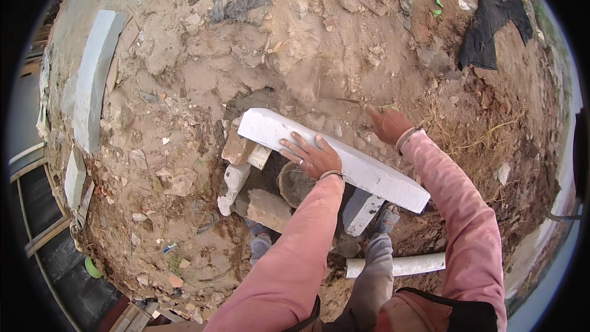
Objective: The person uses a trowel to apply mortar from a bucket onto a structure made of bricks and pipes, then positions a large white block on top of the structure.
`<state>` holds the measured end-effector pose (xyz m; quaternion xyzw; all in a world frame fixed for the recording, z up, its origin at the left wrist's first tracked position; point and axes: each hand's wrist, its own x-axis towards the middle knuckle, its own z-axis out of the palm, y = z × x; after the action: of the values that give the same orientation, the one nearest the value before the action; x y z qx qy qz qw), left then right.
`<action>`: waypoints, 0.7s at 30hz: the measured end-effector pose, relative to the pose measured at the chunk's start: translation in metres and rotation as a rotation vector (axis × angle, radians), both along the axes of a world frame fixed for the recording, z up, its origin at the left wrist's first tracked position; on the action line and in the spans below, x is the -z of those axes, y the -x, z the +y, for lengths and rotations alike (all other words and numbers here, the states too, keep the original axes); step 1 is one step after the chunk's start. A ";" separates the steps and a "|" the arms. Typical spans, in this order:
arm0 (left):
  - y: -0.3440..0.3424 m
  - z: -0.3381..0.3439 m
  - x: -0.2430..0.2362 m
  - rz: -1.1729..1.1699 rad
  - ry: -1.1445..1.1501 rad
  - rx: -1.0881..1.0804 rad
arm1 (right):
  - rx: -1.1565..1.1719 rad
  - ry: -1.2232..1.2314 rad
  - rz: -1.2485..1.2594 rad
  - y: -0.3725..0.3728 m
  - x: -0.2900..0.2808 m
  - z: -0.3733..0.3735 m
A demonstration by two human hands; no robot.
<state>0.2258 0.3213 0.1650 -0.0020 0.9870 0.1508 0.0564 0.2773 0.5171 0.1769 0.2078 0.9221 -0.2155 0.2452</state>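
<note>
A long white block (369, 172) lies slantwise before me, its far-left end on brownish stones (236, 147) and its near-right part over a shorter white-and-grey block (362, 210). My left hand (313, 157) rests flat on its top, fingers spread, a ring on one of them. Beyond the block, my right hand (392, 126) is low over the soil, its fingers pointing left and partly blurred. A thin brown stick-like thing (338, 98) lies near those fingertips; whether the hand touches it I cannot tell. Below my left hand, a round bowl-like container (295, 183) is partly hidden by my arm.
Several stones and a rough slab (268, 209) surround the hollow by my feet. A curved white piece (402, 265) lies near my leg. Long pale slabs (95, 80) lie at the left. Dark plastic sheeting (491, 31) and a grey crumpled bag (239, 1) lie farther off on rubble-strewn soil.
</note>
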 end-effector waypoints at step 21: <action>-0.012 0.007 0.009 -0.007 -0.080 0.014 | 0.071 0.035 0.078 0.107 -0.003 -0.017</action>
<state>0.2378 0.3278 0.1560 0.0066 0.9799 0.1899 0.0608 0.1705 0.4996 0.1800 0.2273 0.9191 -0.2482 0.2048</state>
